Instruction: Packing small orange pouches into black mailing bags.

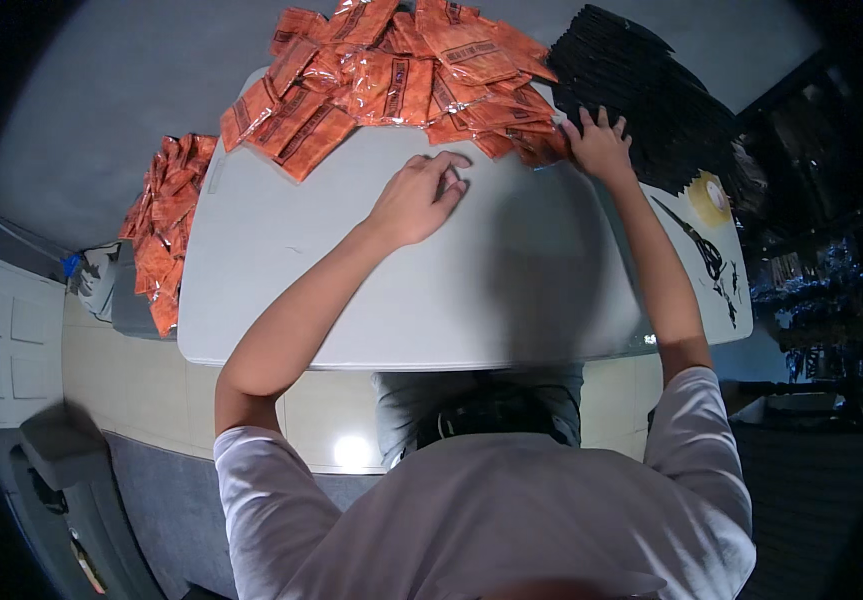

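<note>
My left hand (420, 196) rests over the middle of the white table (326, 300), its fingers loosely curled and nothing seen in it. At the table's far right, my right hand (602, 146) reaches to the near edge of a stack of flat black pieces (641, 97), perhaps fabric or plastic. Its fingers are spread on the black stack, and the thumb lies beside the orange packets. Those orange packets (394, 82), in clear plastic with dark printing, are heaped along the far edge. Whether the right fingers pinch a black piece is unclear.
Scissors (698, 244) lie at the table's right, near a roll of tape (710, 199) and small black scraps (728, 300). More orange packets (168, 225) are piled on a grey surface left of the table. A grey sofa (71, 465) stands at lower left, near a white door (15, 337).
</note>
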A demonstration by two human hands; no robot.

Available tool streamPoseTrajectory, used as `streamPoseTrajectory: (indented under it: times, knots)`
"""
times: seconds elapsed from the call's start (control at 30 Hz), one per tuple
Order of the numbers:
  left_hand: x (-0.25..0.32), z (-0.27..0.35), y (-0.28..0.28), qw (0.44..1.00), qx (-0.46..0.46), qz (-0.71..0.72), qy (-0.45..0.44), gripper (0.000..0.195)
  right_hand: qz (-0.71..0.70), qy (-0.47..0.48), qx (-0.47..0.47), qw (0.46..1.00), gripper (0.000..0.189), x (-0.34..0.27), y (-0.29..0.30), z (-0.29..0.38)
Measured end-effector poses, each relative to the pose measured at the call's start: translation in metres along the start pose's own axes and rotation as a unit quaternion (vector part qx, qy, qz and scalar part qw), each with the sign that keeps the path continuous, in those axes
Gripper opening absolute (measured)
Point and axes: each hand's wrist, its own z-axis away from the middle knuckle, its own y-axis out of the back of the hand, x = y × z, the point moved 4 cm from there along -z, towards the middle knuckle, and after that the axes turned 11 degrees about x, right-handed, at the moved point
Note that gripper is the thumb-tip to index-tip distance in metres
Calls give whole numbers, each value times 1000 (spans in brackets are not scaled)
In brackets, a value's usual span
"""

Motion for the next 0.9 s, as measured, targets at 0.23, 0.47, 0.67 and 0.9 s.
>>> streamPoseTrajectory:
  times: [0.23,0.47,0.67,0.9]
  knots:
    - [6,-8,3,997,2,78,-23,31,-44,182,227,956,47,54,-8,25]
    - [-3,-10,-6,995,7,93,23,30,-84,156,326,929,23,57,-13,10]
    - [-1,-9,-5,995,-12,86,40,27,-86,158,349,920,17,54,-11,11]
    - [-2,-11,-4,996,5,86,18,28,-78,158,380,908,22,57,-13,5]
